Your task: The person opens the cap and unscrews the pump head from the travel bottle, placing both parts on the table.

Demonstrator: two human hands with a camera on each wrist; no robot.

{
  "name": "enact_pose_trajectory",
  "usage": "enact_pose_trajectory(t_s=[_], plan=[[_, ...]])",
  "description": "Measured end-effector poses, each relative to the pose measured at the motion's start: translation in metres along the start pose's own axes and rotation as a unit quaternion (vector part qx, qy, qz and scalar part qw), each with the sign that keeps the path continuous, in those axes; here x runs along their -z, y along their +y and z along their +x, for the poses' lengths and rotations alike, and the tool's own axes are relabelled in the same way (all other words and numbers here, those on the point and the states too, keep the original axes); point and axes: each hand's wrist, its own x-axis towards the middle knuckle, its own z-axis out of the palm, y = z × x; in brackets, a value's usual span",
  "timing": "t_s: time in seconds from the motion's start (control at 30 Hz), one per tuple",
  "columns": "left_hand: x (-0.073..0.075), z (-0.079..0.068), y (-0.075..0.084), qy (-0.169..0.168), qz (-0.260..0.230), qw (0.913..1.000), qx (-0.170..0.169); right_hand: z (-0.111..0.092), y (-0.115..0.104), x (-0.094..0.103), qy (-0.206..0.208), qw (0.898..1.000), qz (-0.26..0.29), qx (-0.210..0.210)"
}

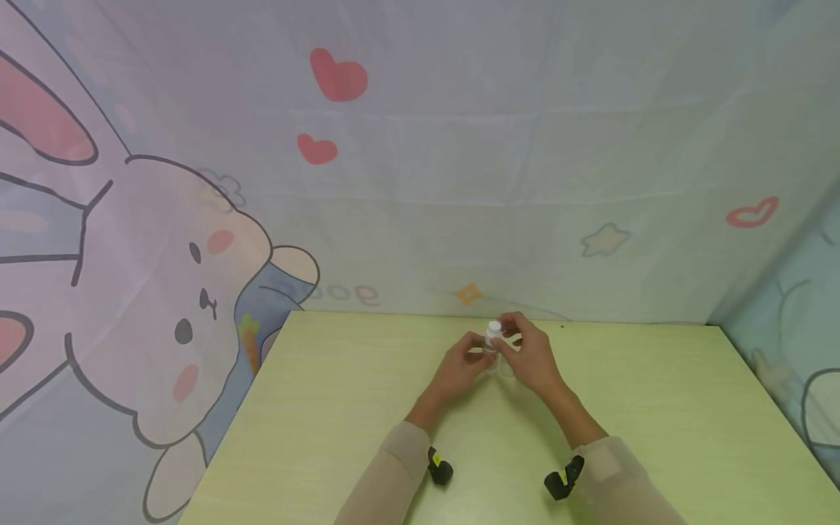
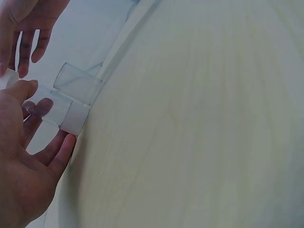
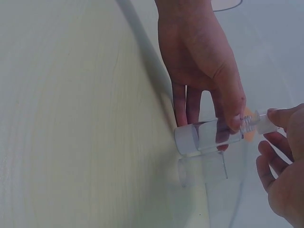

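Note:
A small clear bottle (image 3: 209,136) with a white base (image 2: 74,118) stands on the table. My left hand (image 1: 456,368) holds it from the side, thumb and fingers around its clear body. Above its bare threaded neck (image 3: 247,124) is a white cap (image 3: 266,123), pinched between the thumb and a finger of my right hand (image 3: 292,159). Whether cap and neck touch cannot be told. Close beside the bottle stands a clear open cylinder (image 3: 203,169), touched by neither hand; it also shows in the left wrist view.
The pale wooden table (image 1: 315,437) ends at a printed cloth backdrop (image 1: 459,182) just behind the hands. Black wrist cameras (image 1: 441,470) sit at both sleeve cuffs.

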Motion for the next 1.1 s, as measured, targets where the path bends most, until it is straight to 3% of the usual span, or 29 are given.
enact_pose_trajectory(t_s=[1.1], plan=[[0.0,-0.0016,0.003,-0.002,0.005,0.9999,0.009,0.0003,-0.0037,0.0016,0.004,1.0,0.009,0.007]])
